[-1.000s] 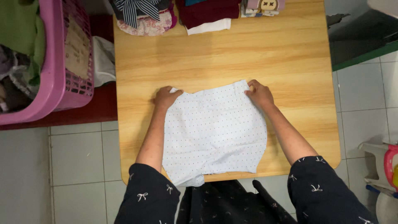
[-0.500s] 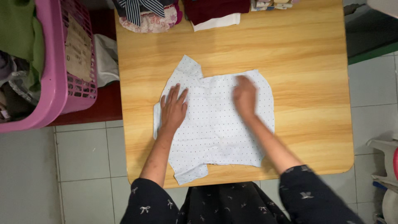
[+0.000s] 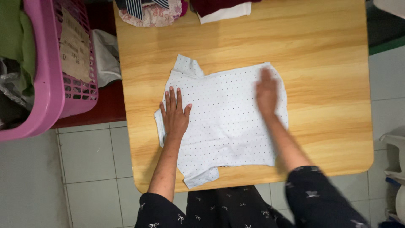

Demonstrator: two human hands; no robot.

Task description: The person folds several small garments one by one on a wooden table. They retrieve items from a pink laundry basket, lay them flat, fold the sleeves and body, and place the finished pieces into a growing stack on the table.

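A small white garment with fine dark dots point(image 3: 223, 118) lies spread flat on the wooden table point(image 3: 320, 63). My left hand point(image 3: 174, 116) rests palm down on its left part, fingers apart. Flat on the garment's upper right part lies my right hand point(image 3: 267, 92), blurred by motion. One short sleeve sticks out at the upper left, another corner hangs at the table's near edge. Neither hand grips anything.
A pink laundry basket point(image 3: 50, 84) with clothes stands left of the table. Folded clothes, a striped and floral pile point(image 3: 145, 10) and a dark red and white pile point(image 3: 221, 9), sit along the far edge. Tiled floor surrounds the table.
Both hands let go of the garment's top corners and laid it flat. The left hand pressed down on the left part; the right hand slid rightward across the cloth.
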